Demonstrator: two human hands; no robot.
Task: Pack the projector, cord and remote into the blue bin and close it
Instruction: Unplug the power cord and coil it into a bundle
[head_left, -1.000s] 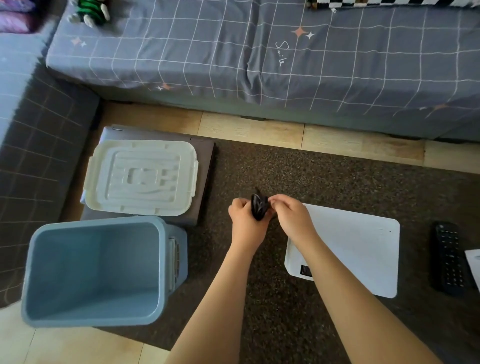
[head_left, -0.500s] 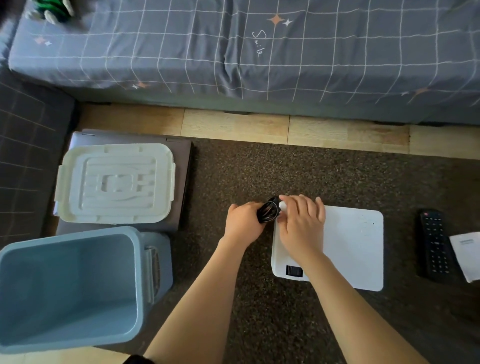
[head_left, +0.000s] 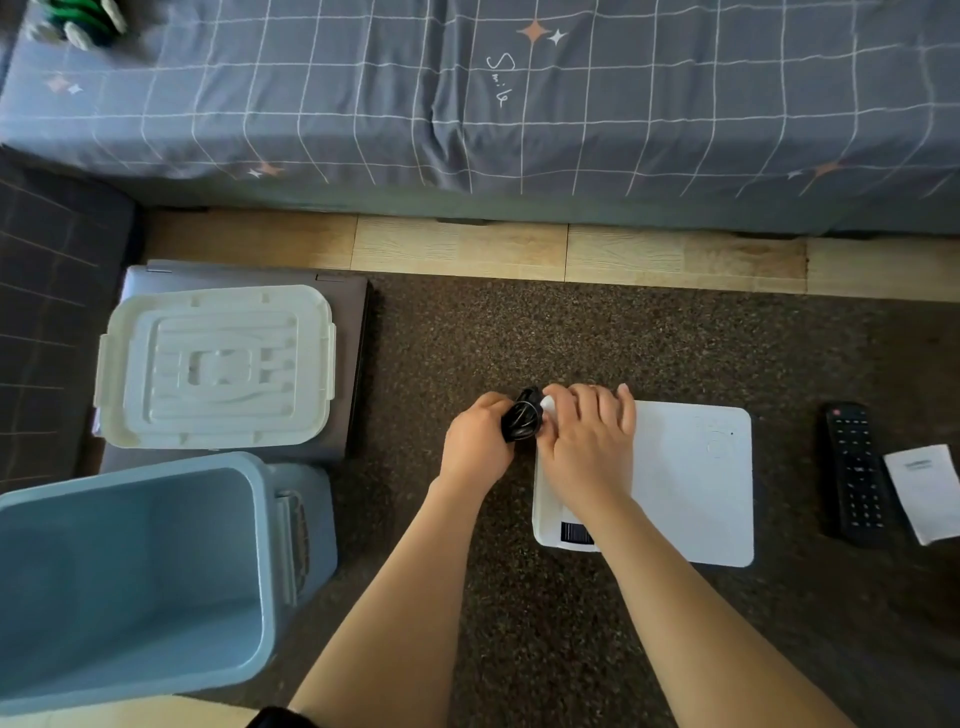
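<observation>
A coiled black cord (head_left: 522, 421) is bunched in my left hand (head_left: 475, 441), just off the left edge of the white projector (head_left: 691, 483), which lies flat on the dark carpet. My right hand (head_left: 587, 441) rests palm down on the projector's near left corner, fingers spread, fingertips touching the cord. The black remote (head_left: 854, 473) lies on the carpet to the right of the projector. At lower left stands the blue bin (head_left: 275, 545), open with nothing inside. Its white lid (head_left: 215, 366) lies flat behind it.
The lid rests on a closed grey laptop (head_left: 348, 364). A white paper slip (head_left: 927, 491) lies right of the remote. A bed with a grey checked sheet (head_left: 519, 104) runs along the far side, beyond a strip of wooden floor (head_left: 519, 249).
My hands lowered with the cord from mid-air toward the projector. My right hand opened and came down flat on the projector's corner. The view shifted right.
</observation>
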